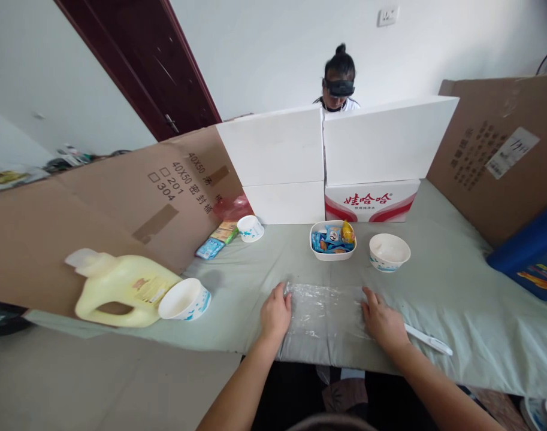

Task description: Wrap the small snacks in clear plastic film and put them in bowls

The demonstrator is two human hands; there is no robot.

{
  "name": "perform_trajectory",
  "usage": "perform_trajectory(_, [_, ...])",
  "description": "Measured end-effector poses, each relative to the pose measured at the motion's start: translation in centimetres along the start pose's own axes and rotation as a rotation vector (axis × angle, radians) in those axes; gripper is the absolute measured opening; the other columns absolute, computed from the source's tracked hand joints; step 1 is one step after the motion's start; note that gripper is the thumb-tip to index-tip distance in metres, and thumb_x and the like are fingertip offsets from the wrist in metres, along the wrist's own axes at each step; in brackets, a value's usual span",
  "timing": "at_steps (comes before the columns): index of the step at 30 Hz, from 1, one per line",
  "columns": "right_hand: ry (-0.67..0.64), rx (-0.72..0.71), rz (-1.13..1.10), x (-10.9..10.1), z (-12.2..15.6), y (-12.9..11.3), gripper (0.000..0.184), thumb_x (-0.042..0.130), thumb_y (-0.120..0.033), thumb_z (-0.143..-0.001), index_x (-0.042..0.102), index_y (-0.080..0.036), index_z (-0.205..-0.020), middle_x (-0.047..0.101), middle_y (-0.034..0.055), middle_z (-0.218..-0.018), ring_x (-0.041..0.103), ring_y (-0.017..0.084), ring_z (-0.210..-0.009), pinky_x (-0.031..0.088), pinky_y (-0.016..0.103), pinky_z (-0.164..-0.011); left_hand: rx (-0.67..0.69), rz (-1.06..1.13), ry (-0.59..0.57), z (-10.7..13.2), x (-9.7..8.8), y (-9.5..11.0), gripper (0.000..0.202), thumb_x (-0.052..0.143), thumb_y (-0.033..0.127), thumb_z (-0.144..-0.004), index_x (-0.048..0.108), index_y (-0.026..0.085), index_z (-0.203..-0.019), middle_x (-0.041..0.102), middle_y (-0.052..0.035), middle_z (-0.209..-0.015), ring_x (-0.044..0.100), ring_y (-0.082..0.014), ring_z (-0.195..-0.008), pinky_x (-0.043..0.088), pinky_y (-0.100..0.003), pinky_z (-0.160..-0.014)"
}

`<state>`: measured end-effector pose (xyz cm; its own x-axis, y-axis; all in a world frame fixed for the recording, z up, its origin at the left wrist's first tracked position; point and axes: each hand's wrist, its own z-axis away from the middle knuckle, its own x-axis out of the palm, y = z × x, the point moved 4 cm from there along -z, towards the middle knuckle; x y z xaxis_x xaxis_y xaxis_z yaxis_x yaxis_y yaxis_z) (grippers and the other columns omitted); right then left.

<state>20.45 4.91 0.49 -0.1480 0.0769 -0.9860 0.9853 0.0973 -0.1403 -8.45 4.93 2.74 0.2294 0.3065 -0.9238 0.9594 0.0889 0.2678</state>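
Note:
A clear plastic bag (pixel 325 308) lies flat and a little wrinkled on the cloth near the table's front edge, between my hands. My left hand (pixel 275 311) is closed on its left edge, with the fingertips at the upper left corner. At the right edge, my right hand (pixel 384 320) holds the film near its upper corner. Beside my right wrist lies a slim white handle (pixel 430 340), its other end hidden by the hand. Beyond the bag stands a white tub (pixel 334 256) of blue and yellow snack packets (pixel 329 240).
A white bowl (pixel 390 251) stands right of the tub. Further left are another bowl (pixel 186 299), a paper cup (pixel 250 228), flat packets (pixel 217 239) and a yellow jug (pixel 129 287). White boxes (pixel 282 149) wall the back; a person (pixel 340 84) sits behind. A blue container (pixel 531 251) is at right.

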Motion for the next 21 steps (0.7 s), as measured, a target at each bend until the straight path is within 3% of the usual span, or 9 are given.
perform_trajectory(3, [0.007,-0.029,0.008,0.2,0.0,-0.2,0.04,0.032,-0.023,-0.097,0.046,-0.016,-0.133,0.066,0.0131,-0.107,0.068,0.021,-0.075,0.045,0.029,-0.054,0.181,0.035,0.104,0.6,-0.5,2.4,0.028,0.04,0.023,-0.096,0.061,0.015,-0.112,0.066,-0.0127,-0.098,0.064,-0.0261,-0.092,0.051,-0.039,-0.081])
perform_trajectory(5, [0.004,-0.038,0.0,0.3,-0.1,-0.2,0.04,0.03,-0.022,-0.097,0.047,-0.015,-0.133,0.065,0.0133,-0.108,0.068,0.021,-0.076,0.046,0.03,-0.056,0.379,0.09,0.014,1.5,0.0,4.7,0.028,0.039,0.023,-0.097,0.064,0.019,-0.108,0.066,-0.0104,-0.098,0.063,-0.0247,-0.095,0.05,-0.04,-0.086])
perform_trajectory(8, [0.0,-0.055,-0.004,-0.1,-0.1,0.1,0.041,0.029,-0.02,-0.096,0.048,-0.014,-0.131,0.065,0.0135,-0.107,0.066,0.022,-0.079,0.048,0.032,-0.06,0.605,0.127,-0.209,2.7,1.4,7.5,0.034,0.047,0.034,-0.095,0.058,0.023,-0.125,0.058,-0.0092,-0.129,0.049,-0.0281,-0.124,0.037,-0.048,-0.106])
perform_trajectory(10, [0.053,-0.079,0.017,-0.9,0.0,0.1,0.039,0.032,-0.017,-0.094,0.053,-0.014,-0.126,0.063,0.0149,-0.108,0.064,0.025,-0.089,0.049,0.036,-0.071,0.641,0.103,-0.315,3.1,2.2,8.1,0.051,0.05,0.043,-0.092,0.043,0.026,-0.14,0.038,-0.007,-0.15,0.027,-0.0313,-0.141,0.021,-0.055,-0.114])
perform_trajectory(12, [0.142,-0.103,0.034,-1.8,0.1,-0.3,0.036,0.036,-0.016,-0.092,0.059,-0.014,-0.12,0.061,0.0164,-0.116,0.059,0.03,-0.103,0.046,0.041,-0.082,0.639,0.071,-0.386,3.1,2.7,8.2,0.059,0.049,0.046,-0.092,0.033,0.029,-0.146,0.024,-0.0044,-0.157,0.013,-0.0314,-0.146,0.012,-0.058,-0.116])
perform_trajectory(15, [0.191,-0.252,-0.015,-2.3,0.2,-2.4,0.036,0.039,-0.017,-0.092,0.061,-0.017,-0.119,0.057,0.0135,-0.128,0.049,0.03,-0.119,0.038,0.045,-0.098,0.63,0.055,-0.427,3.0,2.8,7.9,0.06,0.046,0.046,-0.094,0.029,0.03,-0.148,0.02,-0.0033,-0.159,0.008,-0.0303,-0.147,0.009,-0.057,-0.117])
perform_trajectory(18, [0.092,-0.482,-0.086,-1.1,0.1,-4.9,0.041,0.043,-0.024,-0.092,0.055,-0.021,-0.131,0.052,0.008,-0.14,0.038,0.027,-0.134,0.026,0.045,-0.11,0.631,0.047,-0.428,3.0,2.7,8.0,0.06,0.044,0.046,-0.094,0.026,0.028,-0.149,0.02,-0.0039,-0.159,0.008,-0.03,-0.147,0.009,-0.057,-0.117])
perform_trajectory(21, [0.012,-0.458,-0.086,0.6,-0.2,-5.1,0.056,0.048,-0.037,-0.09,0.042,-0.017,-0.143,0.039,0.0099,-0.15,0.028,0.029,-0.14,0.022,0.049,-0.112,0.639,0.038,-0.416,3.0,2.8,8.0,0.063,0.046,0.046,-0.094,0.024,0.027,-0.15,0.02,-0.004,-0.159,0.011,-0.0291,-0.146,0.011,-0.055,-0.117])
